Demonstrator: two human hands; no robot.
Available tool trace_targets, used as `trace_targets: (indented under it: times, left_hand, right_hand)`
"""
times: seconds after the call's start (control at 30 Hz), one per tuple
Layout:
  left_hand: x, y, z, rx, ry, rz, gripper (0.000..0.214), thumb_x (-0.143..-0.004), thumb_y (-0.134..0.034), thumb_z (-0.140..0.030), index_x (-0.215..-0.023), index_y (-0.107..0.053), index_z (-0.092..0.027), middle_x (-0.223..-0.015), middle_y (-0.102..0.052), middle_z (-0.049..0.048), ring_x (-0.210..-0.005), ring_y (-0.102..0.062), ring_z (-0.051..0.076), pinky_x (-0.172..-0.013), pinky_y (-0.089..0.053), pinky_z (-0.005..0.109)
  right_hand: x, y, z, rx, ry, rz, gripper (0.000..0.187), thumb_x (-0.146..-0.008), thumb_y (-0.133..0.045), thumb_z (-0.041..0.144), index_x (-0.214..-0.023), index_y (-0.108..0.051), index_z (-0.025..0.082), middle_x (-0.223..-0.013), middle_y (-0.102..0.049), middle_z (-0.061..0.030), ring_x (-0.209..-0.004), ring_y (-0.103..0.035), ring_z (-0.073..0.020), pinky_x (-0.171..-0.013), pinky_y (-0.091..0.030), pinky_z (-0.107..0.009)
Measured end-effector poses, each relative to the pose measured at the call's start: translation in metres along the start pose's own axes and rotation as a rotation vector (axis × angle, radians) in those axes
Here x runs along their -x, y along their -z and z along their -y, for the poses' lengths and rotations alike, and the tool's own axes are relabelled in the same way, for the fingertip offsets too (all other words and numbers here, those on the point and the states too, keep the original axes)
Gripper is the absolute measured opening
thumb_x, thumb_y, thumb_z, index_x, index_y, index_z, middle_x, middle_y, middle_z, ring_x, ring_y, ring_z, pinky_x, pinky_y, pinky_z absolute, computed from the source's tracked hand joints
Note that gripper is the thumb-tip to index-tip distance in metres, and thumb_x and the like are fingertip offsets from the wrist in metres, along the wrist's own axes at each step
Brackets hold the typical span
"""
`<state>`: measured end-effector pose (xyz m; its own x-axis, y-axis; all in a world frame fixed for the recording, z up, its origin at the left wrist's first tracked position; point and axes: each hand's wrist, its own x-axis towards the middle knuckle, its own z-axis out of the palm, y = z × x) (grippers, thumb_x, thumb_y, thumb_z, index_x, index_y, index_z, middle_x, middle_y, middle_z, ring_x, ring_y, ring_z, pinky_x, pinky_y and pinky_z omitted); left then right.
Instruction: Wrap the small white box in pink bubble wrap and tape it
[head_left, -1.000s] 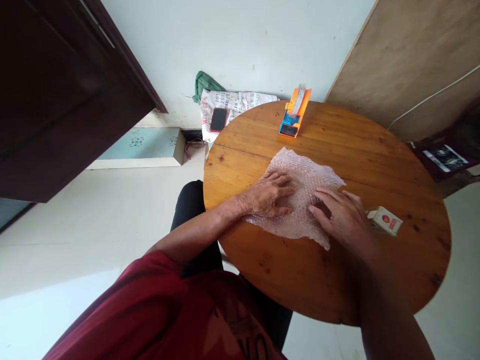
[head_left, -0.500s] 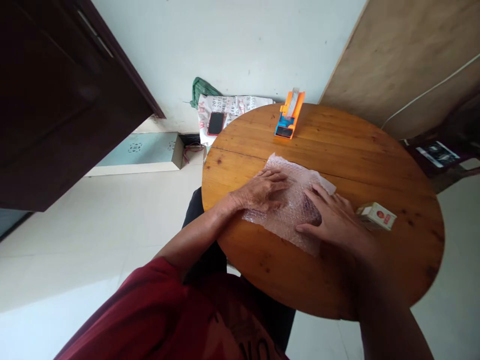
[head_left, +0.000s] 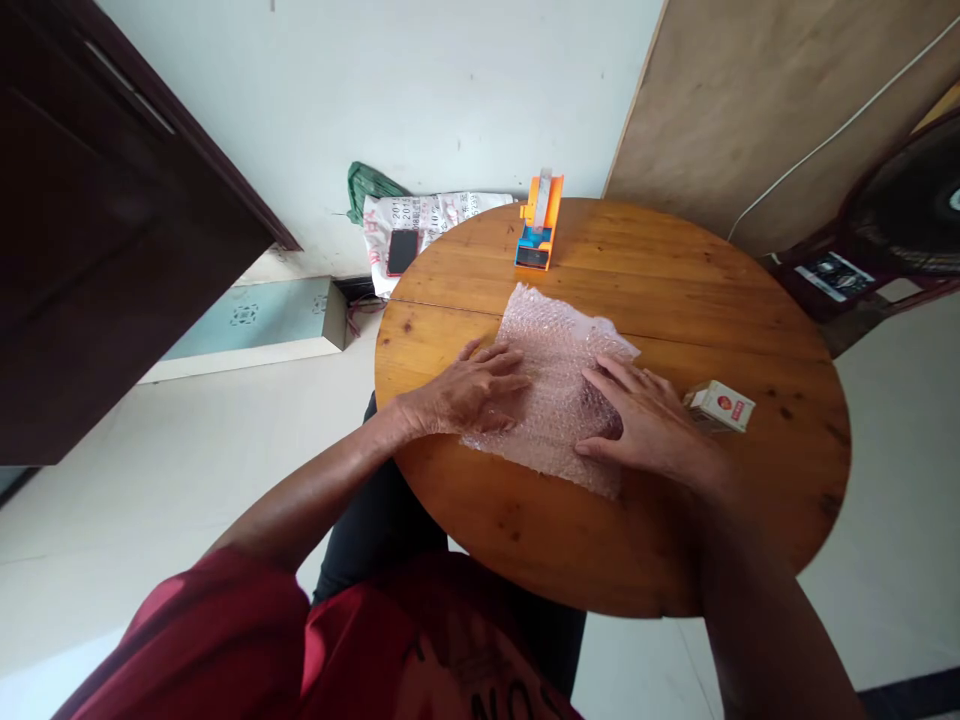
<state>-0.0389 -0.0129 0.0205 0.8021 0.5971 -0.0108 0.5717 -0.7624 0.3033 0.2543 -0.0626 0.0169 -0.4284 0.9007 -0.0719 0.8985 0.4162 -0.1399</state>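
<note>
A sheet of bubble wrap lies spread on the round wooden table. My left hand rests on its left edge, palm down, with the fingers stretched out. On the right part of the sheet lies my right hand, its fingers and thumb spread apart. Both hands touch the wrap without gripping it. Just right of my right hand stands a small box with a red mark, its near left part covered by the hand.
An orange and blue tape dispenser stands at the table's far side. Beyond the rim, a phone lies on a printed white sack. A long box sits on the floor at left, near a dark door.
My left hand has slid left, from the middle of the bubble wrap toward its left edge. My right hand stays on the sheet. The whole view has shifted slightly.
</note>
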Motion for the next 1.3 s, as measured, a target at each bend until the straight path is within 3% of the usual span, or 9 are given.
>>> trace_targets:
  times: [0.07,0.23,0.33,0.43,0.6,0.83,0.93,1.07,1.3]
  left_hand:
    - [-0.005,0.001,-0.022,-0.029,0.044,-0.038,0.039,-0.095,-0.06,-0.041,-0.128,-0.066,-0.023,-0.15,-0.053,0.0127,-0.148,-0.038,0.035,-0.122,-0.023,0.058]
    - [-0.024,-0.024,-0.069,0.011,-0.137,-0.012,0.065,-0.094,-0.058,-0.05,-0.148,-0.047,-0.015,-0.159,-0.041,0.0185,-0.152,-0.031,0.033,-0.126,-0.017,0.053]
    - [-0.015,-0.036,-0.066,0.039,-0.161,0.029,0.071,-0.096,-0.054,-0.053,-0.155,-0.039,-0.017,-0.167,-0.024,0.0185,-0.157,-0.019,0.035,-0.127,-0.005,0.059]
    - [0.001,-0.037,-0.054,0.06,-0.17,0.041,0.066,-0.097,-0.053,-0.054,-0.154,-0.041,-0.025,-0.168,-0.022,0.015,-0.158,-0.013,0.036,-0.126,0.001,0.062]
    - [0.008,-0.031,-0.051,0.099,-0.145,0.042,0.062,-0.095,-0.057,-0.051,-0.151,-0.047,-0.026,-0.167,-0.028,0.014,-0.157,-0.016,0.036,-0.126,0.0,0.062]
    - [0.01,-0.032,-0.054,0.121,-0.164,0.015,0.06,-0.093,-0.058,-0.049,-0.147,-0.053,-0.021,-0.165,-0.03,0.0169,-0.157,-0.018,0.038,-0.125,-0.003,0.064]
    - [0.013,-0.027,-0.061,0.11,-0.14,0.011,0.058,-0.091,-0.061,-0.042,-0.145,-0.054,-0.021,-0.164,-0.033,0.0174,-0.156,-0.02,0.04,-0.124,-0.005,0.067]
    - [0.013,-0.019,-0.08,0.105,-0.094,0.009,0.062,-0.087,-0.062,-0.031,-0.147,-0.051,-0.018,-0.164,-0.03,0.0207,-0.155,-0.022,0.041,-0.122,-0.008,0.07]
    - [0.014,-0.034,-0.1,0.179,-0.165,-0.003,0.073,-0.09,-0.058,-0.062,-0.149,-0.05,-0.019,-0.164,-0.028,0.0226,-0.154,-0.019,0.046,-0.118,-0.003,0.078]
  right_hand:
    - [-0.001,0.002,0.0,-0.007,-0.004,-0.009,0.087,-0.081,-0.061,0.065,-0.153,-0.041,0.021,-0.164,-0.034,-0.0158,-0.148,-0.036,-0.04,-0.118,-0.031,-0.058]
    - [0.0,0.002,-0.007,-0.056,0.008,-0.032,0.066,-0.093,-0.048,0.042,-0.153,-0.039,0.016,-0.157,-0.045,-0.0183,-0.143,-0.044,-0.036,-0.116,-0.035,-0.057]
    - [0.002,0.002,-0.01,-0.081,0.021,-0.043,0.066,-0.091,-0.051,0.037,-0.153,-0.039,0.017,-0.158,-0.045,-0.0175,-0.144,-0.044,-0.0352,-0.116,-0.035,-0.057]
    - [0.002,0.004,-0.008,-0.063,0.015,-0.045,0.069,-0.088,-0.056,0.041,-0.151,-0.043,0.017,-0.159,-0.042,-0.0177,-0.145,-0.042,-0.0362,-0.116,-0.036,-0.057]
    - [0.001,0.006,-0.009,-0.063,-0.023,-0.054,0.067,-0.09,-0.056,0.047,-0.149,-0.046,0.018,-0.157,-0.046,-0.0167,-0.144,-0.043,-0.0363,-0.114,-0.037,-0.056]
    - [-0.003,0.007,-0.007,-0.07,-0.009,-0.131,0.046,-0.099,-0.042,0.039,-0.135,-0.059,0.015,-0.146,-0.058,-0.0167,-0.135,-0.054,-0.0335,-0.109,-0.041,-0.052]
    - [-0.008,0.009,0.004,0.025,0.008,-0.161,0.038,-0.1,-0.04,0.032,-0.126,-0.064,0.017,-0.137,-0.065,-0.0159,-0.125,-0.06,-0.0334,-0.105,-0.042,-0.053]
    - [-0.016,0.014,0.012,0.118,0.032,-0.097,0.039,-0.1,-0.032,0.021,-0.117,-0.067,0.018,-0.128,-0.069,-0.0156,-0.116,-0.064,-0.0324,-0.096,-0.045,-0.05]
    - [-0.023,0.025,0.016,0.153,0.033,0.001,0.032,-0.097,-0.04,0.024,-0.112,-0.068,0.019,-0.118,-0.069,-0.0147,-0.1,-0.066,-0.0311,-0.081,-0.05,-0.044]
